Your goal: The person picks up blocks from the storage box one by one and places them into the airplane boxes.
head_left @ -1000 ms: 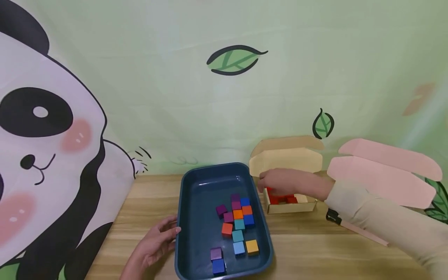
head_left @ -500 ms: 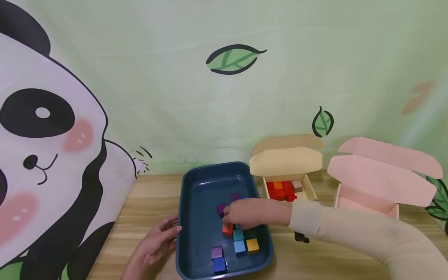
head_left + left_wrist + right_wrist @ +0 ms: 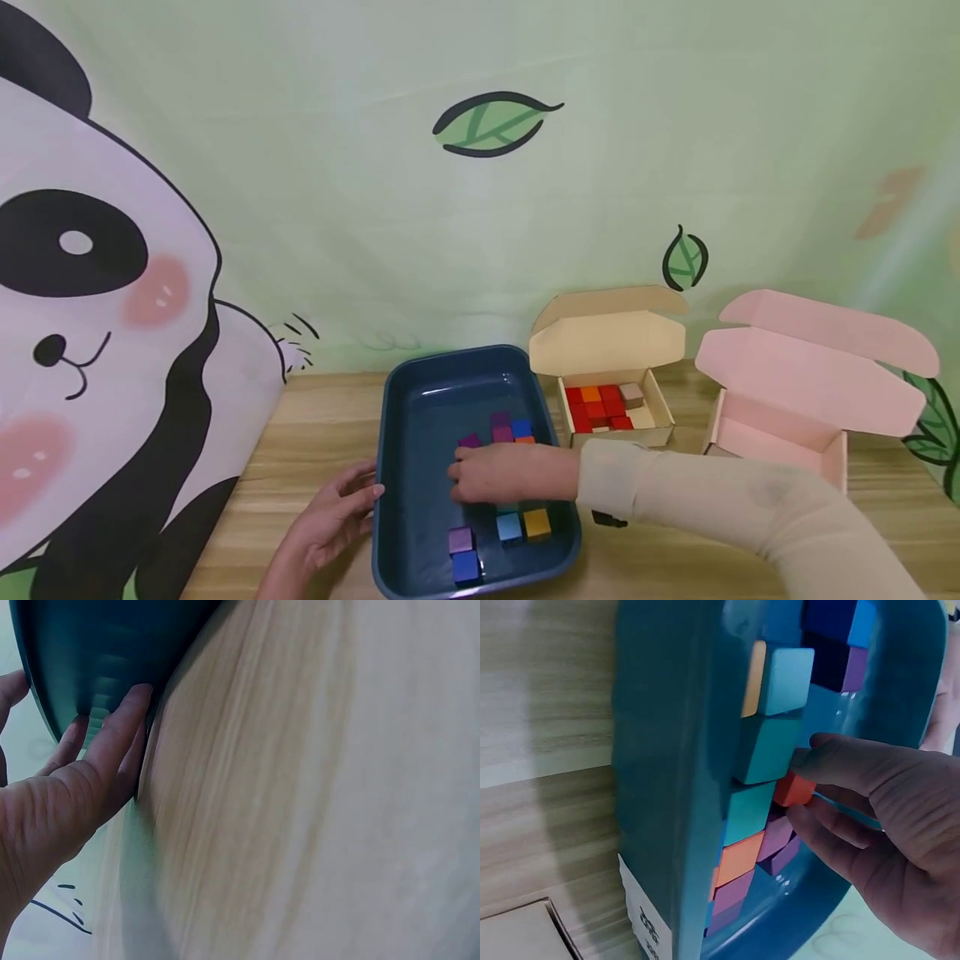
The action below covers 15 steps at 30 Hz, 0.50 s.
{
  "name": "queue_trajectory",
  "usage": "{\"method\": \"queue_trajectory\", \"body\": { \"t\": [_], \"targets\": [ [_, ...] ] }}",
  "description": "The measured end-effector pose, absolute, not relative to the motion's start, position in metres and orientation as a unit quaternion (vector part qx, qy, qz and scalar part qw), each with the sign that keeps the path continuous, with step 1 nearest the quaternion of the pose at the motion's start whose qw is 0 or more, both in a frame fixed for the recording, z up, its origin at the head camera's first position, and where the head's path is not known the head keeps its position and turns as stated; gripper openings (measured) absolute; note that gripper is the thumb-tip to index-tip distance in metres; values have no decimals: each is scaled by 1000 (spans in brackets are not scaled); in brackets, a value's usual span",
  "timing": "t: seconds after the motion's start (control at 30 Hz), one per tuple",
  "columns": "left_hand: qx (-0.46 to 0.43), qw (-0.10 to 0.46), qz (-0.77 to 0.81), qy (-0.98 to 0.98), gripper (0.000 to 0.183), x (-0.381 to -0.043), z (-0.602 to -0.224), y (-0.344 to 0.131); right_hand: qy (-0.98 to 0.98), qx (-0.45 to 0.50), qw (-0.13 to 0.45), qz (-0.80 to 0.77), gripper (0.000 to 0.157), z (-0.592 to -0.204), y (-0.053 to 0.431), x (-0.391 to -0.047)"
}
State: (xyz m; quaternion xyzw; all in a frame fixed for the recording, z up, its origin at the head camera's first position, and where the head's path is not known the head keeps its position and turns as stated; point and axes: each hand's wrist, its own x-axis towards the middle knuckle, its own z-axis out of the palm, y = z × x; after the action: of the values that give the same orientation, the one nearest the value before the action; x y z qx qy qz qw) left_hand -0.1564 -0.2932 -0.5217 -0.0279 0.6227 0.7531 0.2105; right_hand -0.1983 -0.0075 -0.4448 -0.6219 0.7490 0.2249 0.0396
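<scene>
A dark blue tray (image 3: 420,433) holds several coloured wooden cubes. My right hand (image 3: 498,473) is down inside it, and the right wrist view shows thumb and fingers pinching a red-orange cube (image 3: 793,789). Teal cubes (image 3: 767,748) stand beside that one, with an orange cube (image 3: 739,859) and purple cubes nearby. A light blue cube (image 3: 509,527), a yellow cube (image 3: 537,524), a lilac cube (image 3: 461,540) and a blue cube (image 3: 465,567) lie toward the tray's near end. My left hand (image 3: 333,517) rests against the tray's left outer wall, fingers fairly straight.
Behind the right forearm stands an open cream box (image 3: 660,417) with several red cubes (image 3: 595,411), an orange one and a pinkish-brown cube (image 3: 632,395). Farther right is an open pink box (image 3: 780,433), partly hidden by the sleeve. A printed cloth hangs behind the wooden table (image 3: 300,433).
My right hand has moved from the cream box leftward and down into the tray, where it now pinches the red-orange cube. The left hand stays at the tray's side.
</scene>
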Motion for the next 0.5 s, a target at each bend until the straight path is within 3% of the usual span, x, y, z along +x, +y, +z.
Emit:
{"method": "queue_trajectory", "body": {
  "t": [0.17,0.5],
  "targets": [
    [-34,215,756,618,66,-155,-521,-293,742,-629,26,230,32,-450,-11,-207],
    [-31,217,759,613,67,-156,-521,-293,791,-598,82,103,38,-444,6,-225]
  ]
}}
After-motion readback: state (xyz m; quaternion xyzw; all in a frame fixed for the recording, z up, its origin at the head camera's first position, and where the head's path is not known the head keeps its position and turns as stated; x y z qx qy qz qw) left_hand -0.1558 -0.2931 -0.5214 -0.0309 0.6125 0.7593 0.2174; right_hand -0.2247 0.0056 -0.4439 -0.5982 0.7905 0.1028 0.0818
